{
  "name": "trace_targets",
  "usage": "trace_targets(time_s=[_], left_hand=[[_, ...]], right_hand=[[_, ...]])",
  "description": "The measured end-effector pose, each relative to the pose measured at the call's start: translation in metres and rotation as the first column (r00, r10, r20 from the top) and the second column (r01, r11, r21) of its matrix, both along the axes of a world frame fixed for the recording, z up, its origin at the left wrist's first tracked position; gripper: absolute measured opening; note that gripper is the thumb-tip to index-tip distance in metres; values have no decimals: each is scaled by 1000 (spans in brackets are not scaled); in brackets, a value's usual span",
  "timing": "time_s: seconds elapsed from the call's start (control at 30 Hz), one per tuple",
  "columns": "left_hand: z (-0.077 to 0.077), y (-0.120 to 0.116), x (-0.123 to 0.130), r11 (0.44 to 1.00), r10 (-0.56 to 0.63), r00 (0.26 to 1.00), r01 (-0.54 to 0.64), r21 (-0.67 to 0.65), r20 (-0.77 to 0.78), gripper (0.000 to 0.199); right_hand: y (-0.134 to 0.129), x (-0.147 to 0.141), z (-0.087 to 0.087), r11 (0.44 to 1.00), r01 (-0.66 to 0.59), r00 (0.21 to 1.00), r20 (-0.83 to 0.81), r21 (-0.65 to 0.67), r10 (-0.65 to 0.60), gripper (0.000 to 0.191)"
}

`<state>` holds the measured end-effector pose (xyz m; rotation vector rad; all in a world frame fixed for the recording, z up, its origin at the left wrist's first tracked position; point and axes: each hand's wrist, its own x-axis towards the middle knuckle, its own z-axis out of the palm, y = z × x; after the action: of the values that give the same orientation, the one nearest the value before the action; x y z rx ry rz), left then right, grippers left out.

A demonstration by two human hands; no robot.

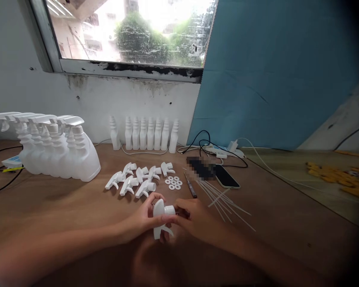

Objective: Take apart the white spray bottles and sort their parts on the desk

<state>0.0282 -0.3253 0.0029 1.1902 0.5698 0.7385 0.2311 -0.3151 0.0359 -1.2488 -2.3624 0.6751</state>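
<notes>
A white trigger sprayer head is held just above the near part of the table. My left hand is closed around its body, with the ribbed collar turned to the right. Beside that collar, my right hand has its fingers curled together at the opening; anything small between them is hidden. Several more white sprayer heads lie on the table beyond my hands. Next to them is a cluster of white ring washers. Right of the washers lie a dark pen-like tool and several thin white tubes.
Large white bottles with sprayer heads fitted stand at the left. A row of small white bottles is against the wall. A phone, black cables and a power strip lie at the back right. The brown table carries everything.
</notes>
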Motion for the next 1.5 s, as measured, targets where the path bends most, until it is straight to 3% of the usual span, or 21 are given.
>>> trace_targets(time_s=[0.13,0.27,0.33,0.4,0.5,0.6,0.73,0.83,0.93,1.03,1.17,1.23,1.3,1.33,1.4,1.5], left_hand=[[2,-1,3,999,20,996,-18,32,-89,35],[0,0,4,998,53,996,-52,20,-65,31],[-2,2,3,993,120,992,-120,-20,-33,29],[-4,5,1,981,177,984,-176,-79,10,26],[-2,9,-2,972,144,986,-125,-200,82,23],[0,12,-4,931,104,984,-44,-362,147,22],[-1,16,-7,908,90,978,-2,-419,189,25],[-4,17,-10,908,77,975,18,-419,208,25],[-4,17,-11,905,66,972,36,-424,224,25],[-5,18,-12,908,63,971,40,-416,231,25],[-6,19,-11,914,88,976,2,-406,202,26],[-6,20,-10,913,105,977,-22,-408,183,25],[-6,19,-9,913,116,980,-40,-406,163,24],[-5,19,-9,913,121,981,-51,-406,149,24],[-4,17,-8,910,136,984,-78,-406,115,24],[-4,16,-7,907,157,985,-114,-406,72,24]], right_hand=[[-8,-3,-11,961,-36,999,25,274,30,37],[-9,-3,-11,821,-149,988,116,552,102,37],[-2,2,-4,786,-110,990,133,609,35,41],[10,12,7,820,36,989,98,571,-111,44],[40,34,22,912,280,945,80,301,-317,40],[74,57,22,932,320,931,127,172,-343,33],[103,74,3,911,332,924,111,245,-366,42],[109,75,-8,926,244,948,129,290,-290,37],[109,73,-13,938,-44,966,254,343,-48,45],[108,69,-16,867,-332,897,409,373,167,48],[103,64,-12,815,-420,866,444,398,230,29],[96,59,-7,827,-354,916,340,438,212,16],[85,52,-1,867,-182,983,85,464,161,3],[78,48,2,893,-95,986,-84,440,147,7],[62,37,9,943,-39,894,-409,331,180,15],[37,21,16,946,-264,672,-668,187,320,16]])
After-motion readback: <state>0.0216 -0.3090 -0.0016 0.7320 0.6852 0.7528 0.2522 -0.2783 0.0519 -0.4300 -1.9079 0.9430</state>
